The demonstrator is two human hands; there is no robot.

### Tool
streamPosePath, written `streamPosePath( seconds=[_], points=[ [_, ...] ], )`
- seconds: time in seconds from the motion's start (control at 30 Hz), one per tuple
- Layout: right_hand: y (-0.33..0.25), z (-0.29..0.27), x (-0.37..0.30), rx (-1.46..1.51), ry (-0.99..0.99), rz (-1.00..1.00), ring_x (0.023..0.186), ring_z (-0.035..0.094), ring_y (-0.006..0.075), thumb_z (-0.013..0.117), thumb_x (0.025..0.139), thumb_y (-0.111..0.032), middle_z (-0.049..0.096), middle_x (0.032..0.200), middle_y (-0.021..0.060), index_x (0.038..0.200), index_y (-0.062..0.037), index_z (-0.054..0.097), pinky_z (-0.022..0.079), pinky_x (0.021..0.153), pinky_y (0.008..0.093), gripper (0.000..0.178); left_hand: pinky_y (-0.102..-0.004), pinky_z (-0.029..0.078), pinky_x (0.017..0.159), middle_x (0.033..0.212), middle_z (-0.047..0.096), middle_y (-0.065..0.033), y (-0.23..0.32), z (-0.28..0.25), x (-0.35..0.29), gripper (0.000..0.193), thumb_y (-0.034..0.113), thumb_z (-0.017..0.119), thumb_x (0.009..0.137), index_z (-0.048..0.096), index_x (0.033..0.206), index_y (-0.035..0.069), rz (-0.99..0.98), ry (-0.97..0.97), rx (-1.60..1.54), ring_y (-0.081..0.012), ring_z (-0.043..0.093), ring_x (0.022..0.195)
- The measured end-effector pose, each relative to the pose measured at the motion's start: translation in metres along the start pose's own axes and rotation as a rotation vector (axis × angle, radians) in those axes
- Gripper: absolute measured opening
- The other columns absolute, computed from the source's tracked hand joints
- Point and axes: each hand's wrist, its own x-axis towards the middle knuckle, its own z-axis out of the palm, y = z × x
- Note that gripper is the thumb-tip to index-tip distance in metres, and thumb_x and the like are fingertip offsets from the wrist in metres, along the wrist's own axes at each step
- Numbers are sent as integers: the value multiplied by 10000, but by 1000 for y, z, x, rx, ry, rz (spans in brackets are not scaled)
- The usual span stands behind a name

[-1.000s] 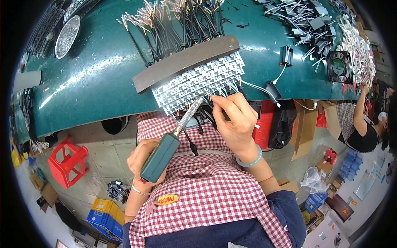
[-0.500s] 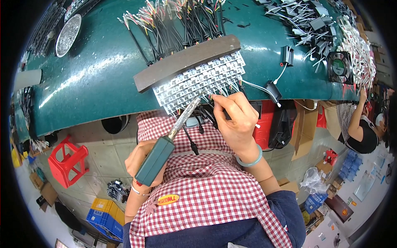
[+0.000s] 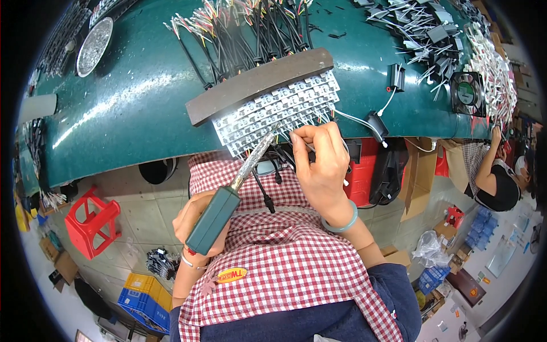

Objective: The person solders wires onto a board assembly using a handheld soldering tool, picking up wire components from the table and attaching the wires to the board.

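My left hand is closed around the green handle of a soldering iron. The iron's foil-wrapped shaft slants up to the right, its tip at the near rows of a panel of white circuit boards. Beside the tip, my right hand pinches a thin wire at the panel's near edge; the fingertips partly hide it. A curved brown bar lies across the panel's far part. Black cables with connectors hang from the near edge over my checked apron.
Black cables with stripped ends fan out beyond the bar. A round metal dish stands far left, a small fan at right near piles of white-wired parts. A red stool is on the floor; another person works at right.
My right hand has shifted slightly left and turned more upright, fingertips still at the panel's near edge. The iron has barely moved.
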Motion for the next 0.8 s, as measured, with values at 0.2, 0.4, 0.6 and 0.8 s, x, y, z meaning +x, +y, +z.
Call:
streamPosePath(
  seconds=[0.2, 0.4, 0.6, 0.8],
  points=[
    [-3, 2, -2, -6, -21, 34, 709, 572, 276, 700, 823, -3, 577, 864, 97, 902, -9, 601, 452, 621, 383, 127, -349, 540, 647, 887, 688, -196, 0, 0, -1, 214, -23, 731, 735, 687, 936, -83, -27, 0, -3, -305, 695, 748],
    [-4, 3, -1, -41, -18, 38, 704, 566, 285, 698, 830, -15, 578, 867, 105, 925, -10, 610, 448, 628, 389, 130, -347, 537, 648, 886, 688, -196, -1, 0, -2, 216, -20, 733, 738, 686, 939, -86, -35, 2, -13, -305, 694, 748],
    [-5, 5, 1, -69, -20, 48, 702, 566, 292, 702, 826, -21, 573, 862, 106, 914, -18, 597, 447, 627, 391, 137, -350, 543, 655, 891, 689, -199, 0, 0, 1, 223, -15, 736, 734, 685, 939, -87, -47, -27, -29, -309, 697, 754],
    [-4, 7, 2, -120, -19, 48, 703, 569, 290, 709, 817, -29, 570, 862, 101, 890, -25, 574, 444, 620, 393, 154, -339, 544, 647, 897, 691, -202, -3, 3, 1, 220, -9, 739, 734, 685, 933, -88, -37, -38, -52, -305, 700, 757]
  ],
)
